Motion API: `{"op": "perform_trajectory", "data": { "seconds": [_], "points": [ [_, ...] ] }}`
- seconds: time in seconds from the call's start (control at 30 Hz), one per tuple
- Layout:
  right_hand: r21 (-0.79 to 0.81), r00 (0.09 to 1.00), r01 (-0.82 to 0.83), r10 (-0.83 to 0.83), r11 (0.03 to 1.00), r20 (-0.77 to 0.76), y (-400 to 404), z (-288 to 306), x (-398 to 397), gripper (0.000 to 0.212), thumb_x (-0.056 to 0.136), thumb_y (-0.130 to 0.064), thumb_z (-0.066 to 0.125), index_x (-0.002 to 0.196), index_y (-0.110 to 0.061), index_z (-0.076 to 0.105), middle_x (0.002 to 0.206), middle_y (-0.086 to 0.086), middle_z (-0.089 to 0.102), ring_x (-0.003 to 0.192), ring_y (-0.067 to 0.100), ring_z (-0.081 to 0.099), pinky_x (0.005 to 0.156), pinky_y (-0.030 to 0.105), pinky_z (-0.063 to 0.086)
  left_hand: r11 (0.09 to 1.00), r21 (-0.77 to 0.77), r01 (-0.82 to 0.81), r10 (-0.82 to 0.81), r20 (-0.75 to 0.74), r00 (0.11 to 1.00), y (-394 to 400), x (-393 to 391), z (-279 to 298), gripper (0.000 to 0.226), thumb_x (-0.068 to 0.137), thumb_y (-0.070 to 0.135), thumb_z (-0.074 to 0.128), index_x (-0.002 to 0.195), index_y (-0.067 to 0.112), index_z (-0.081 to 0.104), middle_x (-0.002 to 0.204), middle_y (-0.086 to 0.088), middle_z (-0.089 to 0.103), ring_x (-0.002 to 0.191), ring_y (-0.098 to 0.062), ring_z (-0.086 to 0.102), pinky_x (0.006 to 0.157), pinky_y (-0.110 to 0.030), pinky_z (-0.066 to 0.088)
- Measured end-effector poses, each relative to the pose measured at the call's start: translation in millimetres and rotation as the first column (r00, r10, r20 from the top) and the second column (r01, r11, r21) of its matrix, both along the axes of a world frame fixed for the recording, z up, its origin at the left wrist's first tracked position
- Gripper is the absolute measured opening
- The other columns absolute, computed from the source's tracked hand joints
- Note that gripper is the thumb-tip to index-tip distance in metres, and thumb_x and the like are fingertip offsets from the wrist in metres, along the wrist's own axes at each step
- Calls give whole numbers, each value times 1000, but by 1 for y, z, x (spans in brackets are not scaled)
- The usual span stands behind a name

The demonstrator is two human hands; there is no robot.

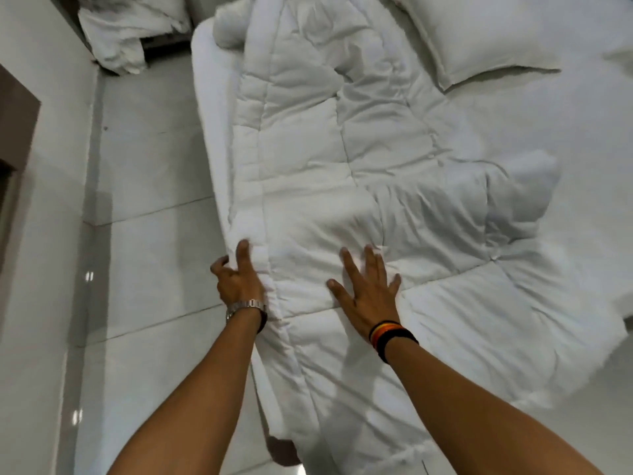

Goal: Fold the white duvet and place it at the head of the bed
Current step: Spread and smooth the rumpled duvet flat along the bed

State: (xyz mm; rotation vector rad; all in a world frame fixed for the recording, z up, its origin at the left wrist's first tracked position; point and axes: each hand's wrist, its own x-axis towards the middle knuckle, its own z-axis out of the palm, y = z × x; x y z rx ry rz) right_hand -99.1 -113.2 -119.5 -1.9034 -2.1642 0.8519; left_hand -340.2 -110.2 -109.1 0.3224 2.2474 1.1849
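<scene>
The white quilted duvet point(342, 159) lies in a long folded strip along the left side of the bed point(565, 138), from the near end to the far end. My left hand point(238, 279), with a metal watch on the wrist, pinches the duvet's left edge where it hangs over the bed's side. Flat on top of the duvet rests my right hand point(368, 291), fingers spread and holding nothing, with striped bands on the wrist.
A white pillow point(479, 36) lies at the far right of the bed. Another heap of white bedding point(123, 32) sits at the far left beyond the bed. Glossy white floor tiles point(147, 234) run along the bed's left side, next to a wall.
</scene>
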Motion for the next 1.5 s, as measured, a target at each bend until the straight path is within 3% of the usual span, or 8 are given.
{"op": "perform_trajectory", "data": {
  "seconds": [0.17,0.37,0.8,0.93,1.07,1.2,1.4,1.5],
  "points": [
    [36,992,123,-122,992,-42,7,27,-24,76,97,-78,22,163,-50,-3,173,3,-19,158,23,-19,120,68,-10,979,-167,113,-117,-16,993,0,-27,27,116,70,101,13,156,23,21,132,-22,60,108,-39,61,78,-41,39],
    [156,971,224,-206,962,-123,60,73,-67,75,100,-74,28,165,-45,4,174,7,-12,159,28,-11,121,66,-10,991,-16,135,-136,-105,985,60,-74,78,115,70,99,4,160,27,13,149,-20,51,127,-41,54,99,-50,40],
    [-107,905,423,-412,900,110,279,-41,-214,95,84,-93,25,154,-54,-26,166,7,-35,154,40,-23,113,77,-10,855,-101,508,-514,-48,856,381,-151,-30,110,83,86,43,163,19,6,163,-18,31,146,-38,34,118,-54,27],
    [-102,859,493,-465,864,215,292,-64,-226,95,81,-96,14,153,-53,-29,166,7,-37,153,39,-29,111,78,-11,899,-86,429,-427,42,903,455,-141,-42,119,74,89,53,161,20,9,146,-17,51,129,-37,53,99,-42,44],
    [-98,808,579,-552,810,207,301,-56,-241,95,78,-98,13,154,-55,-27,167,6,-35,153,37,-28,112,78,-10,943,31,331,-331,174,927,489,-161,-24,84,83,73,64,139,11,50,131,-11,63,116,-28,61,78,-20,38],
    [-9,826,563,-563,826,5,342,-37,-288,94,82,-96,24,157,-56,-17,167,-2,-35,155,29,-26,114,70,-15,925,301,233,-224,-66,972,551,-237,15,56,92,57,67,111,5,66,116,-9,70,104,-18,61,68,-2,37],
    [-238,855,518,-504,821,122,339,-27,-350,86,88,-89,20,148,-54,-32,170,3,-29,156,29,-23,116,72,-11,870,-118,479,-482,3,876,525,-318,11,92,86,86,36,142,14,41,134,-19,60,116,-38,59,99,-45,46],
    [-124,774,626,-632,770,-22,359,3,-358,87,87,-88,20,156,-52,-20,171,3,-25,157,26,-19,119,69,-9,845,-139,516,-523,-17,852,536,-324,31,104,82,92,19,155,19,24,139,-25,57,119,-46,58,100,-52,44]
  ]
}}
